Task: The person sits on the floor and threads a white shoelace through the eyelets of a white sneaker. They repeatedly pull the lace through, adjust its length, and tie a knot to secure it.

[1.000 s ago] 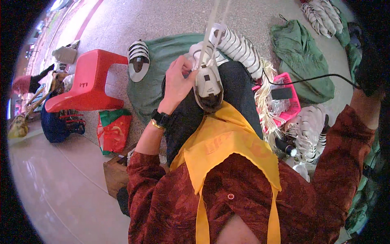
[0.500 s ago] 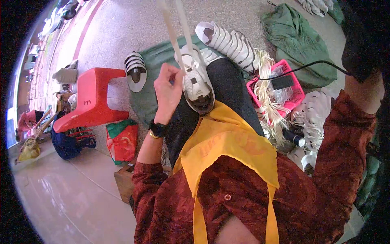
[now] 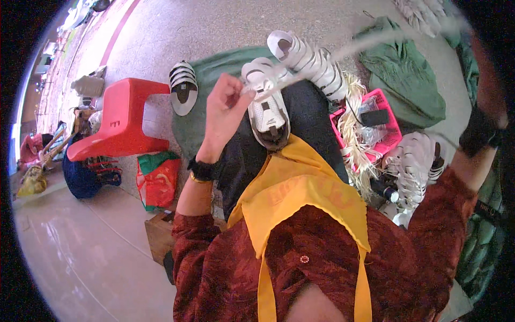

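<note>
A white sneaker [image 3: 268, 119] with a dark heel opening rests on my lap, its opening toward me. At its left side, my left hand [image 3: 224, 110] is closed, thumb and fingers pinched on a pale shoelace [image 3: 292, 80] at the shoe's front. Blurred by motion, the lace stretches from there up to the far right. My right hand [image 3: 489, 99] is raised at the right rim, above a black wristband; its fingers are lost in the dark edge.
A pink basket [image 3: 394, 134] with pale laces [image 3: 351, 118] hanging over it stands at my right. Nested white shoe uppers [image 3: 314, 67] lie ahead, more [image 3: 412, 166] beside the basket. A red stool [image 3: 115, 123], a single shoe [image 3: 184, 88] and a red-green bag [image 3: 158, 180] are at left.
The lace strands, which ran upward from the shoe, now slant to the far right. My right wrist has come lower and nearer. My left hand stays beside the shoe.
</note>
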Motion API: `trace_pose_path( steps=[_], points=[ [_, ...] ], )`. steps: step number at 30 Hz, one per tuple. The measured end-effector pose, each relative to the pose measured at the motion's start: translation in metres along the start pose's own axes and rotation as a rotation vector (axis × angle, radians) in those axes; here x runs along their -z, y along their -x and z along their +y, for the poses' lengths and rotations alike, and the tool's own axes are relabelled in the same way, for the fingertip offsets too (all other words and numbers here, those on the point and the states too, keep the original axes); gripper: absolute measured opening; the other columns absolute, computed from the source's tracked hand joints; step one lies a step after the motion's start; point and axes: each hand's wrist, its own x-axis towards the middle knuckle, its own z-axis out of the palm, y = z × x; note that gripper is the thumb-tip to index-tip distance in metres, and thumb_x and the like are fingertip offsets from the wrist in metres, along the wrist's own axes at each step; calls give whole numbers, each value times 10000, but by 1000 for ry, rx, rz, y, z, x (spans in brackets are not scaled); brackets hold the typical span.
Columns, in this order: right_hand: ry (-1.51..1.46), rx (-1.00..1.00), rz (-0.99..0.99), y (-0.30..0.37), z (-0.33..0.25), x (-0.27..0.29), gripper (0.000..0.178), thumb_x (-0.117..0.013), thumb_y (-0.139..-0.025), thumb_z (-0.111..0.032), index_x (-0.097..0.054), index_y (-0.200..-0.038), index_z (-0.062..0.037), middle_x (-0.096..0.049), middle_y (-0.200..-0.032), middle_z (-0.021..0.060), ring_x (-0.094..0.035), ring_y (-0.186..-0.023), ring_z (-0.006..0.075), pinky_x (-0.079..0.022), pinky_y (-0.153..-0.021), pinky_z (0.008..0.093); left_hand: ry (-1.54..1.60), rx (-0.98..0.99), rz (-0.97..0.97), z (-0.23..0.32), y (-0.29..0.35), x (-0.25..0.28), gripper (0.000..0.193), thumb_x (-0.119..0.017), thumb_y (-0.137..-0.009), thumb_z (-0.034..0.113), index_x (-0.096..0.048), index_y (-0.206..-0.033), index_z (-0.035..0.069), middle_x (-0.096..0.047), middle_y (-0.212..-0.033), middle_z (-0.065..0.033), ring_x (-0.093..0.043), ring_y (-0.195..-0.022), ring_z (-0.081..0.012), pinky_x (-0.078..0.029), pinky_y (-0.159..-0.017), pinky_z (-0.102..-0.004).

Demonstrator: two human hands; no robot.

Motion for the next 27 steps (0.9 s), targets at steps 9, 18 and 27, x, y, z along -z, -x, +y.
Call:
trace_pose_path(
  steps=[9,18,27],
  points=[
    [-137,-567,-611,154,62,-74,191,-663,-981,-162,-690,-1134,-51,-705,-989,24,-601,-685,77,-486,-596,218,106,227,92,-23,69,60,182,-648,-908,3,-502,-867,104,-471,-753,74,-449,-693,-19,-343,-614,-196],
    [-180,-426,-876,238,0,-276,250,-715,-931,-99,-677,-1169,-34,-730,-925,37,-663,-665,79,-548,-584,242,642,346,454,-76,119,161,123,-602,-962,50,-519,-893,108,-523,-769,32,-490,-666,-58,-445,-601,-227],
    [-94,-277,-825,216,1,-313,162,-721,-914,-127,-703,-1021,-7,-712,-803,68,-645,-636,124,-526,-573,285,-963,217,233,-84,130,158,132,-644,-909,78,-535,-936,10,-620,-817,-181,-663,-791,-353,-502,-699,-436]
  ],
)
